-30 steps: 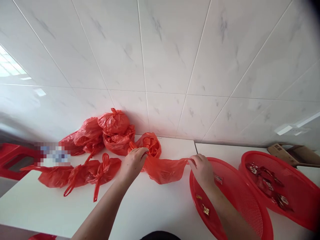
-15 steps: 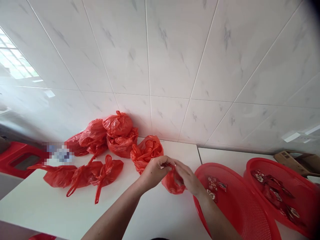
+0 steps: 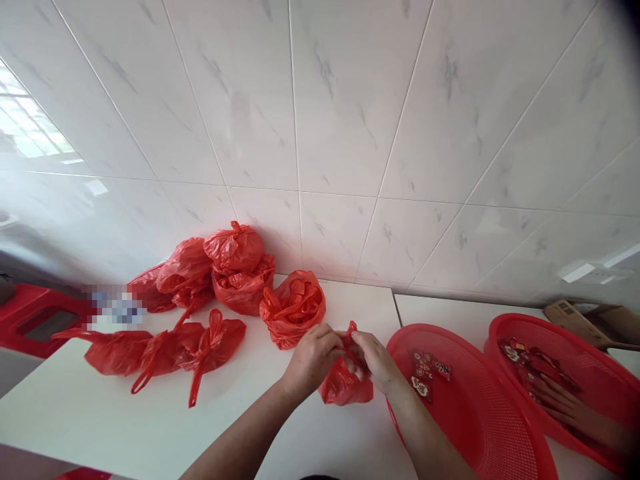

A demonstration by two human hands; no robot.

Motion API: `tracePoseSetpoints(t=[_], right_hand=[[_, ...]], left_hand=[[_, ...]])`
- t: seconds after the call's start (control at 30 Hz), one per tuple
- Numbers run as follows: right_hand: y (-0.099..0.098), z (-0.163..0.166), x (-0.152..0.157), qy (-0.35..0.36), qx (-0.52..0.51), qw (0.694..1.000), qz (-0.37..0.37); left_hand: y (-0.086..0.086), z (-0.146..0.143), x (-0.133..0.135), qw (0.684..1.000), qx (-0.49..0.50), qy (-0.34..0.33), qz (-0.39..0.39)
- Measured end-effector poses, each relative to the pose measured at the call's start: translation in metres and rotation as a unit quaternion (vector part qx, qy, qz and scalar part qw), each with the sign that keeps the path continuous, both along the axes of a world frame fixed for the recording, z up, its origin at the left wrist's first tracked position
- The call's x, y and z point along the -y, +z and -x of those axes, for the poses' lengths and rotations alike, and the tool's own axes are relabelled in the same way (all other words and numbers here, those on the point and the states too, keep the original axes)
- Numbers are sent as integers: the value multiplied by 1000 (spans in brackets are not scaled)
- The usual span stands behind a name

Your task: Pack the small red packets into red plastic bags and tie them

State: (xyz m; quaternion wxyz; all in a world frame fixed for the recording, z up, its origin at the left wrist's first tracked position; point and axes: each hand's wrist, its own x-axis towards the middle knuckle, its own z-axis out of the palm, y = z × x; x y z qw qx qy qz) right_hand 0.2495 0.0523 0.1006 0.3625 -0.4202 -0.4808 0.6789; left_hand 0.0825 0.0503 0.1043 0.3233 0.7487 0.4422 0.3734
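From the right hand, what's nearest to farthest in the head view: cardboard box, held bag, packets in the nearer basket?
1. Held bag: at the right hand.
2. Packets: right of it, in the nearer basket.
3. Cardboard box: far right.

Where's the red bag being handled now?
In the head view, low and just right of centre: the red bag is held at its top by the left hand and right hand, left of the nearest red basket.

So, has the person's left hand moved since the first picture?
Yes, rightward: judged against the table seam, the left hand is now nearer to it and slightly lower in the view.
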Motion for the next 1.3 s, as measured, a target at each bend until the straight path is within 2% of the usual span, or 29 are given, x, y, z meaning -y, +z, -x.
tracePoseSetpoints(t=[0.07,0.13,0.2,0.3,0.4,0.47,0.5,0.57,0.67,0.73,0.8,0.9,1.03,1.1,1.17,1.23,1.3], right_hand=[[6,-5,2,35,-12,999,-33],[11,-11,3,70,-14,996,-53],[13,-15,3,84,18,994,-68],[11,-15,1,29,132,984,-112],[3,-10,-3,-68,274,944,-172],[-4,-7,-4,-109,333,919,-181],[-6,-5,-4,-120,336,918,-173],[-10,-4,-4,-121,285,941,-137],[-16,-5,-3,-74,125,987,-73],[-25,-8,-6,-55,94,992,-60],[-37,-10,-13,-93,177,977,-79],[-61,-16,-27,-181,317,924,-115],[-84,-24,-37,-223,374,890,-136],[-89,-25,-37,-219,384,886,-142],[-89,-24,-33,-207,381,889,-146],[-85,-19,-27,-192,370,897,-148],[-79,-12,-19,-170,344,912,-144]], left_hand=[[-5,2,0,994,83,33,58],[-9,2,-1,977,160,16,139],[-9,0,-1,960,193,-10,205],[-6,-5,-3,955,187,27,227],[-4,-9,-4,956,176,54,227],[-4,-8,-4,959,165,55,222],[-5,-7,-4,962,158,57,217],[-8,-4,-3,966,140,64,210],[-12,1,1,971,99,69,206],[-12,5,5,978,69,67,183],[-12,10,11,988,34,52,144],[-13,23,23,991,-50,-3,127],[-23,48,36,959,-152,-81,225],[-31,60,39,934,-197,-75,288],[-39,66,38,917,-231,-62,320],[-48,62,34,923,-216,-49,313],[-60,47,30,944,-156,-22,288]])
